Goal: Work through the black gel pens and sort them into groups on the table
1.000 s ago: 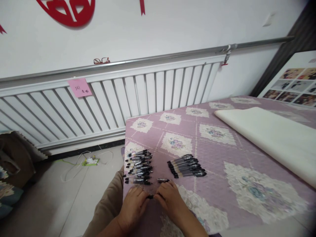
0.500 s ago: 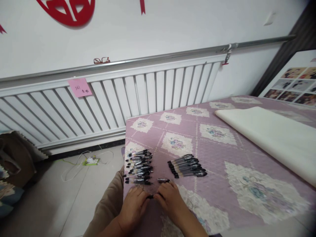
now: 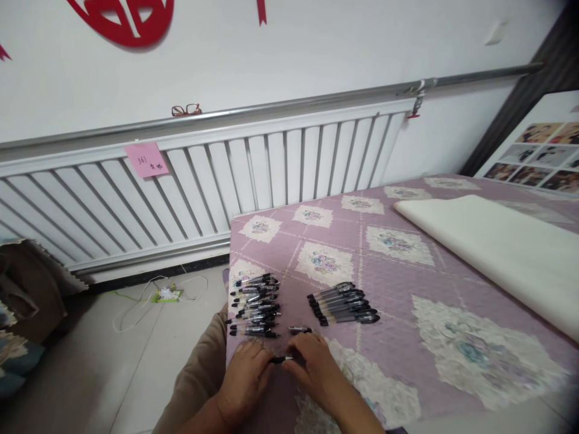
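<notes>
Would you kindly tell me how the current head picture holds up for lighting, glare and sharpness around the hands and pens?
Head view: soft, diffuse light, without strong glare on the white wall; head view: extreme upper-right corner dark; head view: left hand, right hand and pens slightly soft, any fine print on the pens unreadable.

We see purple cloth (image 3: 281,256) with off-white diamond pattern, blue and violet florals within. Pens (image 3: 344,306) in both groups: black ends, greyish clear barrels, yellowish bands. Held pen (image 3: 279,360): black, pale at one end. We find folded sheet (image 3: 488,247) plain cream, radiator (image 3: 308,160) white, pipe (image 3: 271,111) grey, glasses (image 3: 186,110) reddish brown, note (image 3: 146,160) pink with dark writing, wall (image 3: 316,48) white, cut-out (image 3: 136,40) red, trousers (image 3: 195,371) khaki, power strip (image 3: 167,295) white and green.
</notes>
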The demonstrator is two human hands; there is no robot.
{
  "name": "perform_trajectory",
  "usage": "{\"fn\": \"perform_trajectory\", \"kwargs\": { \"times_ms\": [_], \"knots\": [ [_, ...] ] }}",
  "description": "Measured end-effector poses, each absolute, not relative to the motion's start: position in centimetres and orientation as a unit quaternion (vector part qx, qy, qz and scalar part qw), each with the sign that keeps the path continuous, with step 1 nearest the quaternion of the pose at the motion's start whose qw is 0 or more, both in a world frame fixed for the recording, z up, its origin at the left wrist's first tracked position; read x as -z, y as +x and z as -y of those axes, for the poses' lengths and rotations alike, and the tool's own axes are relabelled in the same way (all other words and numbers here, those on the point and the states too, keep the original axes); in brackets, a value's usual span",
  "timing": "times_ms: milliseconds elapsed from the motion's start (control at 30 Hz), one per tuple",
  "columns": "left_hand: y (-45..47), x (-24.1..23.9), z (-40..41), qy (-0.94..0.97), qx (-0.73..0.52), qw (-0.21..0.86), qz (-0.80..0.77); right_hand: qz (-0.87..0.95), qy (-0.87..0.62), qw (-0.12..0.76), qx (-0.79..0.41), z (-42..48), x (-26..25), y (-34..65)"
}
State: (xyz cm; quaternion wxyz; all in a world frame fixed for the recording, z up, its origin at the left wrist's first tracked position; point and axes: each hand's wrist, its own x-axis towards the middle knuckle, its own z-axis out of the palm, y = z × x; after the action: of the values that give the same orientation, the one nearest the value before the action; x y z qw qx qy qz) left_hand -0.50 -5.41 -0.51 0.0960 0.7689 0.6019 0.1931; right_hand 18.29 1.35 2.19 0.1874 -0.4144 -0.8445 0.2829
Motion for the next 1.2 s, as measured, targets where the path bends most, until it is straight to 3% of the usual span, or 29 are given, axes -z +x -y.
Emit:
{"fn": "perform_trajectory", "kwargs": {
  "times_ms": [167,400,733,967,1200],
  "knots": [
    [-0.5,0.6,5.4,0.770,-0.195,0.096,-0.600,0.871,-0.388,0.161,-0.254,-1.8,-1.9,18.3],
    [-0.5,0.3,5.4,0.771,-0.194,0.097,-0.599,0.832,-0.391,0.242,-0.311,-2.9,-1.6,20.2],
    [-0.4,0.5,5.4,0.772,-0.201,0.076,-0.598,0.846,-0.457,0.197,-0.192,-3.3,-0.6,19.0],
    [-0.2,0.3,5.2,0.753,-0.186,0.051,-0.630,0.835,-0.460,0.247,-0.177,-3.6,-0.2,18.8],
    [-0.5,0.5,4.5,0.734,-0.178,0.026,-0.655,0.848,-0.473,0.163,-0.177,-3.8,-0.9,20.1]
  ]
}}
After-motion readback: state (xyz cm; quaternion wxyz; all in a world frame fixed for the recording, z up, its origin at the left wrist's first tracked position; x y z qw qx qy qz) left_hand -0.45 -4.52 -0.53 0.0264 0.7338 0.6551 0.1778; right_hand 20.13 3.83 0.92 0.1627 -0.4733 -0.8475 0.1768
